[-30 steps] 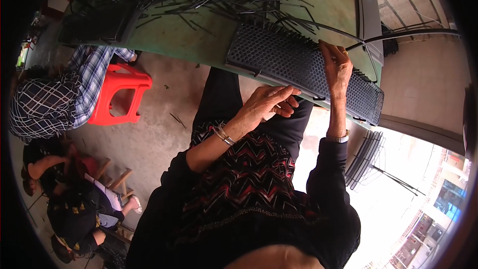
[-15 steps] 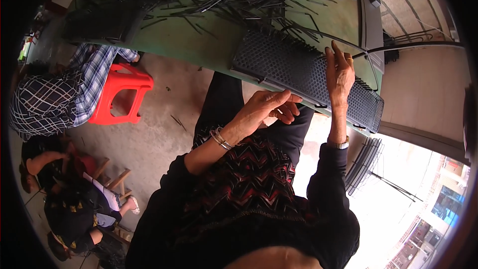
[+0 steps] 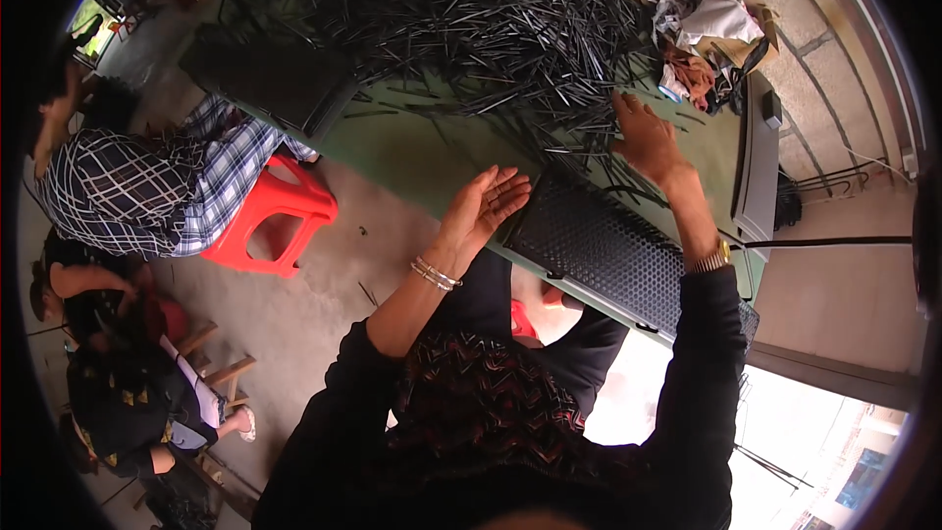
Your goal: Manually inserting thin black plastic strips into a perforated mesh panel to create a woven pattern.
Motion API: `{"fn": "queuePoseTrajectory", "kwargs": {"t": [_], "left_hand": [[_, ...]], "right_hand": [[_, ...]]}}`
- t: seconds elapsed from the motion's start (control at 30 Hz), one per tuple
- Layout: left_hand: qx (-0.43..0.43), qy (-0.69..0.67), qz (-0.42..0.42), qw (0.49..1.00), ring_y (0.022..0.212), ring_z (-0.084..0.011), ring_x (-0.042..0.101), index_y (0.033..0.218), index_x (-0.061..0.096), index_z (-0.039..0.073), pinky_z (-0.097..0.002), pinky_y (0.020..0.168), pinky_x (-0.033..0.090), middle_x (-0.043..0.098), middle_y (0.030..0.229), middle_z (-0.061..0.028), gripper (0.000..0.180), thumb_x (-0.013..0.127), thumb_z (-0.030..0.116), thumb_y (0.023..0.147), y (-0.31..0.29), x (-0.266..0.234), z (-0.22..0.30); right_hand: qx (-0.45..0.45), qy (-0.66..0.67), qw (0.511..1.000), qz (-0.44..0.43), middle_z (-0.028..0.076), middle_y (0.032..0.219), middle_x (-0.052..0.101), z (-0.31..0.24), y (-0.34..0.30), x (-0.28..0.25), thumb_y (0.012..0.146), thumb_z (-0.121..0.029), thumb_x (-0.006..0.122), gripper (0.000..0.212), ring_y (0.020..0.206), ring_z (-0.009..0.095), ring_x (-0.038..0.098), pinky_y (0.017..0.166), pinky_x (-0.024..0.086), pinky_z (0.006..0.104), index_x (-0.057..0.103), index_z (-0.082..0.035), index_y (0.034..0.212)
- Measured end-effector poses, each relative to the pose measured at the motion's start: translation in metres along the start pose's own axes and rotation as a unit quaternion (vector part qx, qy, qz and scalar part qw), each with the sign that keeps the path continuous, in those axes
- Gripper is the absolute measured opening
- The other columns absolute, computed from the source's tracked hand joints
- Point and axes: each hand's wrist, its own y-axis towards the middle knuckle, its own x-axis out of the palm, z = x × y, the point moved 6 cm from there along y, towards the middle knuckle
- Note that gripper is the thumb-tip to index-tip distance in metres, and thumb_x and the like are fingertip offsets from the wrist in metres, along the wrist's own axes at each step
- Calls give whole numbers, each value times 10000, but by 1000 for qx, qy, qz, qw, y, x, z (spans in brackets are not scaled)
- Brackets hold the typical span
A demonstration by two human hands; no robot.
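A black tray with a honeycomb of small holes [image 3: 601, 253] lies along the near edge of the green table [image 3: 412, 149]. My left hand [image 3: 483, 211] is beside the tray's left end, palm turned up and fingers stretched, with nothing in it. Beyond the tray, my right hand [image 3: 648, 145] reaches over the table at the right edge of a large heap of thin black strips [image 3: 471, 25]. Its fingers are extended, and no strip shows in them. Whether the fingertips touch the strips is hard to see.
Another dark block or tray [image 3: 280, 79] lies at the table's left end. A person in a plaid shirt [image 3: 211, 221] sits on a red stool [image 3: 319, 198]; other people are at lower left. Crumpled cloths and plastic [image 3: 721, 25] lie at the far right corner. A black bar [image 3: 834, 242] crosses at right.
My right hand has left the tray and moved out to the heap of strips. My left hand has risen to the tray's left end, its curled fingers now straightened. The view has shifted.
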Motion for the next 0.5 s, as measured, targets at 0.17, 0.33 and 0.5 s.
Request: {"fn": "queuePoseTrajectory", "kwargs": {"t": [0.17,0.33,0.5], "left_hand": [[-41,16,72,996,1057,-274,607,1118,553,-16,-386,908,519,611,1116,-178,286,579,206,939,44,-45,1],[-91,34,103,990,1087,-304,593,1120,528,-9,-407,914,506,586,1177,-209,298,570,228,945,71,-41,-13],[-89,13,67,994,1010,-270,607,1133,539,47,-375,857,494,600,1126,-152,303,601,251,917,98,-28,-20]], "right_hand": [[-29,-209,956,-206,164,1471,322,26,70,98,548,-336,904,1218,1271,363,436,909,474,531,173,-21,1470],[-38,-55,978,-199,199,1447,339,48,95,127,555,-378,897,1219,1275,437,407,974,447,505,172,-40,1475],[-1,58,992,-109,232,1385,408,49,111,120,607,-442,846,1102,1233,427,458,1006,413,472,251,-79,1461]]}}
